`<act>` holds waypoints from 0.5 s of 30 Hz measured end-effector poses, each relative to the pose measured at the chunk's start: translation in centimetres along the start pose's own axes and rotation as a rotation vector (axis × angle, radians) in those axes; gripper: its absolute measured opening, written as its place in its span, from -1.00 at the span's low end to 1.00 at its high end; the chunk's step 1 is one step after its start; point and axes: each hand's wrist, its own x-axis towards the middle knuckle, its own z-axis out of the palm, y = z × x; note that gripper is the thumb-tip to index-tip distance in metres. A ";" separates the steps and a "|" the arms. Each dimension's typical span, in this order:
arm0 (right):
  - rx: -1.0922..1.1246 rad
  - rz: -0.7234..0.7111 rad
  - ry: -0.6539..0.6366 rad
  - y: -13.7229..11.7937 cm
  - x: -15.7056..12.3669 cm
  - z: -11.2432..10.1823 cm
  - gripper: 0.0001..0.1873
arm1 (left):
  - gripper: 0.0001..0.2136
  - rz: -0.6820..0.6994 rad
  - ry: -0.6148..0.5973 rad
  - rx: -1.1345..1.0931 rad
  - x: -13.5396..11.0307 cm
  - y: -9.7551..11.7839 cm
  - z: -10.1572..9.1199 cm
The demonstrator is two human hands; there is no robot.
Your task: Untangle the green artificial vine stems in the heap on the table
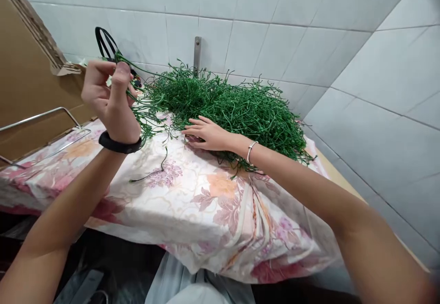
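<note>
One left hand (112, 95) is pinching at least one green stem (140, 69) between thumb and forefinger. Right of that grip, one heap (240, 107) of stems, too tangled to count, is covering part of one floral cloth (187, 194). One right hand (211, 136) is resting at the heap's near edge, fingers lying unclenched. Below the pinch, one loose stem (162, 168) is lying apart; one black band (120, 144) is circling the wrist.

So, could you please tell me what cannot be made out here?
In the head view:
Green stem, where the left hand holds it: hidden by that hand.
Underside of the right hand: hidden by its back.
Cloth beneath the green pile: covered.
Cardboard: cut by left edge.
</note>
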 end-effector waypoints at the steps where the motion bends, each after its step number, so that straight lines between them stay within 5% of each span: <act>1: 0.029 0.001 0.021 -1.1 0.2 -0.3 -0.60 | -0.75 0.004 -0.006 -0.009 0.3 -0.1 0.1; 4: 0.081 -0.030 0.119 -5.4 0.8 -0.5 -0.61 | -0.78 0.072 0.044 -0.115 1.5 -0.5 1.0; 6: 0.122 -0.177 0.099 -8.4 1.3 0.2 -0.57 | -0.83 0.162 0.143 -0.204 2.7 -0.7 1.9; 9: 0.240 -0.334 -0.065 -11.2 2.4 1.8 -0.46 | -0.86 0.348 0.152 -0.290 5.0 -0.4 3.3; 11: 0.306 -0.295 -0.184 -10.9 3.1 2.7 -0.40 | -0.84 0.556 0.110 -0.321 6.3 0.3 4.0; 15: 0.171 -0.026 -0.220 -5.7 3.7 3.3 -0.48 | -0.67 0.628 -0.449 -0.191 7.1 2.7 3.9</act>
